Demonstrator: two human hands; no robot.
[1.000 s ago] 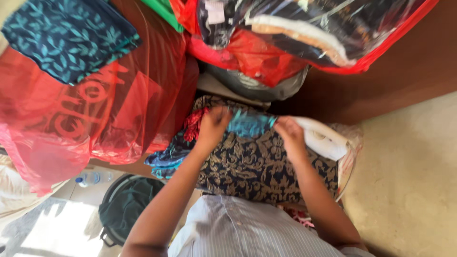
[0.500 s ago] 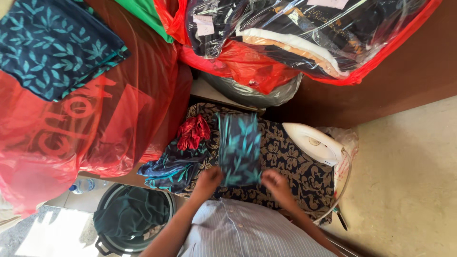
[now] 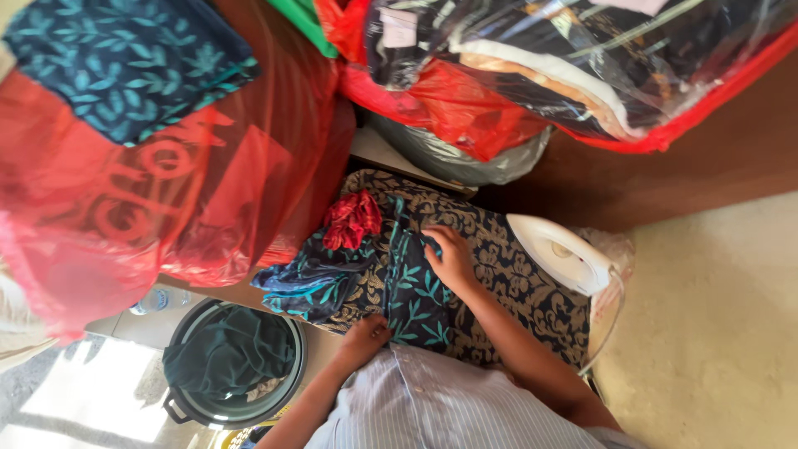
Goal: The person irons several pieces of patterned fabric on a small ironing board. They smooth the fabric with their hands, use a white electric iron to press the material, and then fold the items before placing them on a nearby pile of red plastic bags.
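A dark teal cloth with a leaf print (image 3: 416, 291) lies spread lengthwise on the ironing board (image 3: 515, 283), whose cover is dark with a cream floral pattern. The right hand (image 3: 453, 256) rests palm down on the cloth's far part, fingers spread flat and pressing the fabric. The left hand (image 3: 366, 333) is at the cloth's near edge, just beside the person's striped shirt (image 3: 449, 407); its fingers seem curled onto the hem, though the grip itself is too small to tell for sure. To the left of the cloth, a crumpled red fabric (image 3: 351, 220) sits on top of a loose heap of similar teal-printed cloth (image 3: 307, 283) that hangs off the board's edge. A white iron (image 3: 561, 254) stands at the right end of the board, apart from both hands. Below the board on the left is a round dark basket (image 3: 237, 366) holding dark green fabric. Large red plastic bags (image 3: 150, 183) full of clothing crowd the space behind the board.
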